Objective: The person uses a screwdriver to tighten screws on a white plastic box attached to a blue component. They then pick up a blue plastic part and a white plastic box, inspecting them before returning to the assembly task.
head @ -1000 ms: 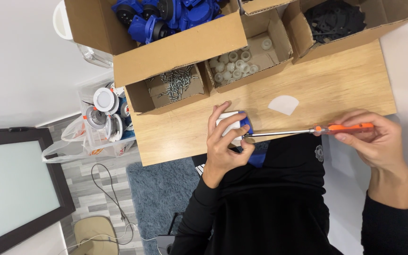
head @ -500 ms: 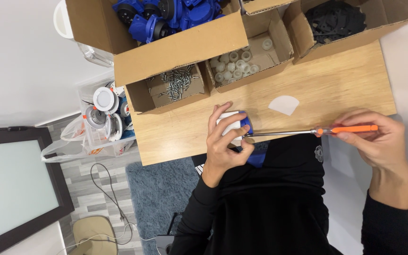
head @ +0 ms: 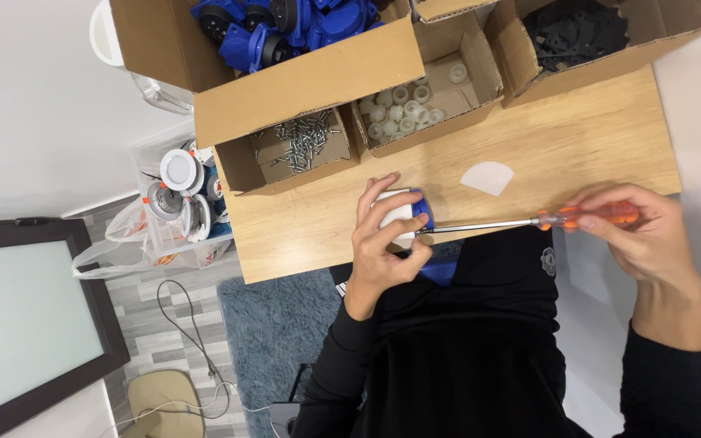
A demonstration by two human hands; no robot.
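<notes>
My left hand [head: 383, 242] grips a small blue and white plastic part [head: 407, 213] at the near edge of the wooden table [head: 578, 150]. My right hand [head: 638, 235] holds an orange-handled screwdriver [head: 602, 216] level. Its metal shaft [head: 480, 226] runs left, and the tip meets the side of the part. Another blue piece [head: 440, 271] shows just below my left hand, against my black top.
At the table's far side stand cardboard boxes: blue parts [head: 285, 28], screws [head: 302, 146], white round pieces [head: 403, 109], black parts [head: 574, 32]. A white semicircular piece [head: 487, 177] lies on the wood. A plastic bag of round items [head: 176, 211] and a dark-framed panel [head: 26, 316] are at left.
My right hand has shifted slightly on the screwdriver handle. The left hand and the part stay in place.
</notes>
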